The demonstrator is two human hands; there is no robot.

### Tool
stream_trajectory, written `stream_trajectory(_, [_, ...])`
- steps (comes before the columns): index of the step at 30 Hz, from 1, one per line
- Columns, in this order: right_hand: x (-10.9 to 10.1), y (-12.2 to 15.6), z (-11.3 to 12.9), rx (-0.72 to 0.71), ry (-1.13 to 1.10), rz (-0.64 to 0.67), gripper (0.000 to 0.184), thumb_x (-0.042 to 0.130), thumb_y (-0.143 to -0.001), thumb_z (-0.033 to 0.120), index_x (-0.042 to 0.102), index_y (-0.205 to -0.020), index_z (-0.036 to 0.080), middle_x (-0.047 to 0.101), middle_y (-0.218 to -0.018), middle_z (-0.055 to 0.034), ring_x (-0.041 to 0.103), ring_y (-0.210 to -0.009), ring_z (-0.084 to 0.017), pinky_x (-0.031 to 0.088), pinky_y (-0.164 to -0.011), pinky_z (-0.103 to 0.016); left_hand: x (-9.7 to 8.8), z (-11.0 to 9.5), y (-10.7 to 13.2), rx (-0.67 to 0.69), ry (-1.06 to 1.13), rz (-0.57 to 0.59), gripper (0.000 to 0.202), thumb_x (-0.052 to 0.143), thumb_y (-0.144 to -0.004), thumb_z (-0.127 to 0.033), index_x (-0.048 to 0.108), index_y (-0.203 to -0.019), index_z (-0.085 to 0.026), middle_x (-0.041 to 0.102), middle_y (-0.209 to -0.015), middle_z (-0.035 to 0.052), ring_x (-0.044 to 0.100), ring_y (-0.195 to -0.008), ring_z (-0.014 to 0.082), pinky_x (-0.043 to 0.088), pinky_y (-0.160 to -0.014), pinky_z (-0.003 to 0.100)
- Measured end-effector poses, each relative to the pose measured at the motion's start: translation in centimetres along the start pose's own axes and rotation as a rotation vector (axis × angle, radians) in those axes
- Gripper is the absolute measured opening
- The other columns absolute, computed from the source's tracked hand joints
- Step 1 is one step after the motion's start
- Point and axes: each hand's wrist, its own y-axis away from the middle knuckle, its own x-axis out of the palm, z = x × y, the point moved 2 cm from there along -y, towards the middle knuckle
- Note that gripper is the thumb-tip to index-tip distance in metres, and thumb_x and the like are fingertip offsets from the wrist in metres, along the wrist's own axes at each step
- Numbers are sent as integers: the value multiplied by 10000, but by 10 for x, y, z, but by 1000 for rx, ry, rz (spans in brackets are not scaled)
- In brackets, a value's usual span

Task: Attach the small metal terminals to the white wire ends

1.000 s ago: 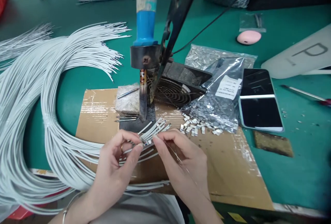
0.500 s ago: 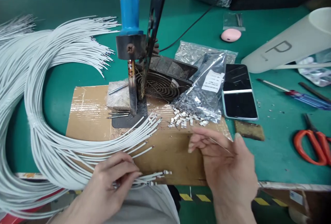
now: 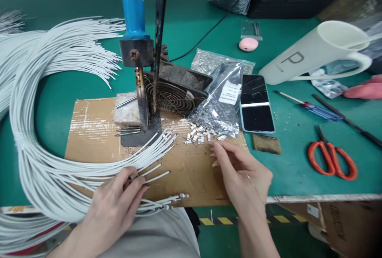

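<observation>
Left hand (image 3: 115, 200) with fingers curled at white cables (image 3: 30, 154), nine o'clock, grip unclear, right hand (image 3: 243, 170) loosely bent, hold unclear, near metal connectors (image 3: 202, 135), mug (image 3: 313, 55) reading "P" at two o'clock

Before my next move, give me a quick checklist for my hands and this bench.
Left hand at the curved bundle of thin white wires: ok.
Right hand beside the small, silvery rectangular pieces: ok.
All those pieces bagged: not ok; many lie scattered on the brown cardboard sheet.
Both hands apart from the metal tip of the blue-handled soldering iron: ok.
Soldering iron cool: cannot tell.
Orange-handled scissors away from both hands: ok.
</observation>
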Motion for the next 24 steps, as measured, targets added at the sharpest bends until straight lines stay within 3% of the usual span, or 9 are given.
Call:
stream_trajectory(4, [6,-10,2,-73,113,53,149,742,-874,331,808,-911,202,707,-734,-15,589,-556,-139,520,-553,-283,-2,-1,-1,-27,73,7,150,509,-1010,-102,594,-1058,-216,680,-1052,89,740,-901,237,595,-815,356])
stream_trajectory(7, [11,-15,4,-138,159,130,122,715,-891,294,800,-914,209,689,-764,-13,592,-594,-139,532,-579,-271,-12,-2,-3,-113,288,77,151,474,-1019,-123,573,-1029,-236,671,-1114,102,703,-1084,243,578,-929,363])
stream_trajectory(10, [10,-14,5,-183,172,179,125,693,-910,289,785,-903,205,675,-773,-10,575,-582,-130,531,-570,-258,-23,-5,-11,-222,561,175,127,486,-1014,-156,572,-1006,-249,691,-1015,70,722,-924,197,595,-780,276])
stream_trajectory(14, [6,-6,5,-212,181,180,145,694,-917,309,770,-979,202,630,-755,5,540,-553,-116,507,-528,-243,-27,-10,-29,-364,880,316,203,490,-1046,-273,632,-1189,-262,711,-887,41,635,-659,161,501,-559,231])
stream_trajectory(20, [2,3,6,-169,160,193,95,718,-855,283,733,-799,207,623,-633,23,514,-473,-100,476,-472,-233,-13,-14,-47,-481,1191,355,332,531,-1037,-397,767,-917,-197,531,-601,-19,423,-537,132,310,-510,248])
stream_trajectory(24, [5,12,9,-58,59,193,124,725,-871,298,705,-834,181,679,-611,2,629,-450,-119,553,-448,-215,-4,-11,-45,-581,1369,371,318,595,-1011,-434,746,-894,-179,417,-588,-61,255,-506,96,174,-473,237])
